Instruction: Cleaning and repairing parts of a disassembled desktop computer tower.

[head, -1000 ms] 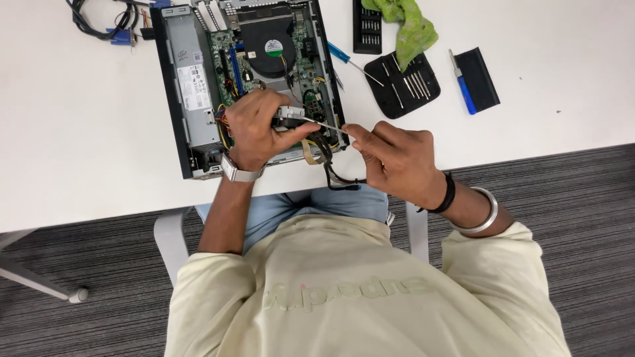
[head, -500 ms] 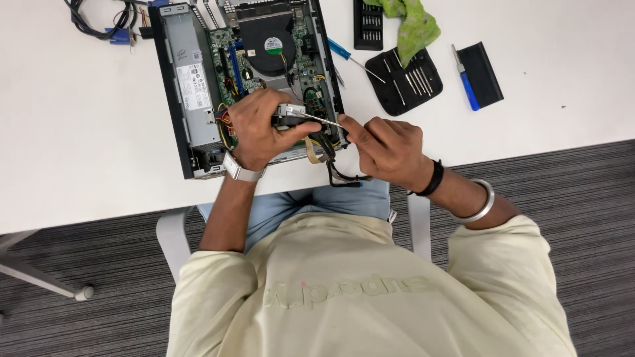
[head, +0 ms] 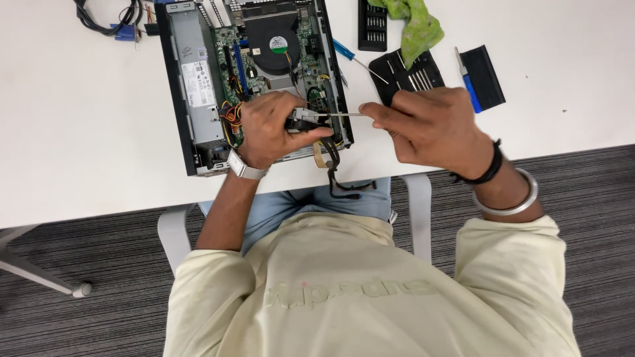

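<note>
Silver and thin, the screwdriver shaft (head: 340, 114) lies level across the middle of the frame, its long axis running left to right, tip toward the open computer case (head: 198, 86). The right hand (head: 430, 125) pinches its right end between thumb and fingers; the shaft juts leftward out of that grip. The left hand (head: 271, 129) is closed around a small dark part (head: 303, 121) at the case's lower right corner, just where the tip meets it. Bare white table (head: 79, 119) spreads left; a black tool tray (head: 410, 69) and green cloth (head: 417, 26) sit upper right.
</note>
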